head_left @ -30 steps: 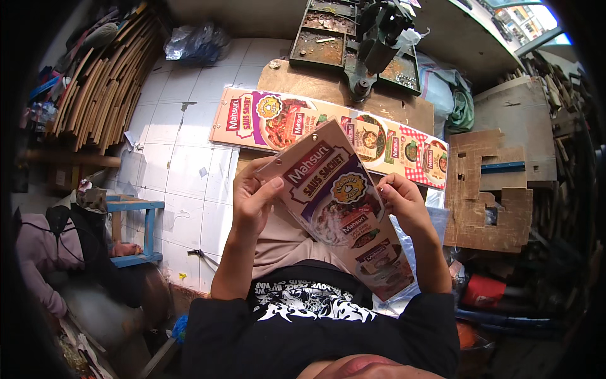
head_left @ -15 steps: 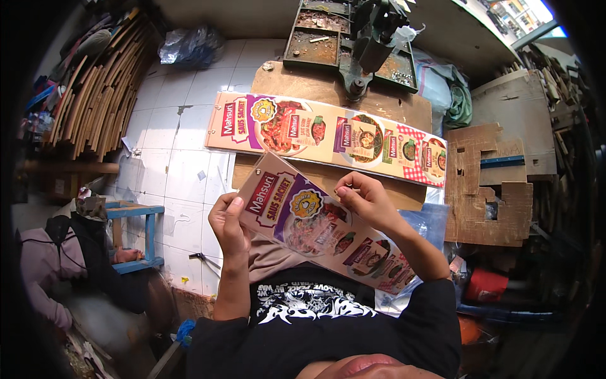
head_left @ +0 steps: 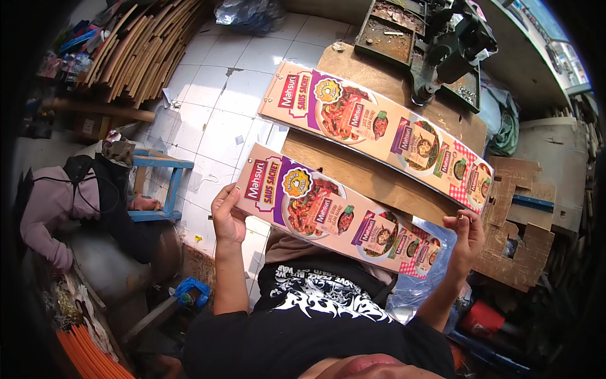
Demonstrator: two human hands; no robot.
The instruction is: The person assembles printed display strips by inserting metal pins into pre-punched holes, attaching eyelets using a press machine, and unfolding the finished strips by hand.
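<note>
My left hand [head_left: 228, 213] pinches the left end of a long printed panel [head_left: 341, 218] with food pictures and a purple band, holding it face up above my lap. At the panel's other end, apart from it, my right hand [head_left: 464, 237] is raised with thumb and fingers pressed together. Whatever it may hold is too small to make out. Its fingertips are close to the lower right corner of a stack of matching panels [head_left: 372, 129]. That stack lies slantwise on a wooden board [head_left: 353, 180], and small metal eyelets show at its left end.
A dark hand press [head_left: 451, 57] with compartment trays [head_left: 388, 35] of small parts stands beyond the stack. Cut brown board [head_left: 517, 221] lies at right. Left are a blue wooden frame [head_left: 170, 189], a lilac and black garment [head_left: 57, 208] and stacked wooden strips [head_left: 145, 50].
My right hand has moved off the middle of the held panel, out to the right. The panel has been turned flatter and more fully toward view. The whole view has shifted and tilted.
</note>
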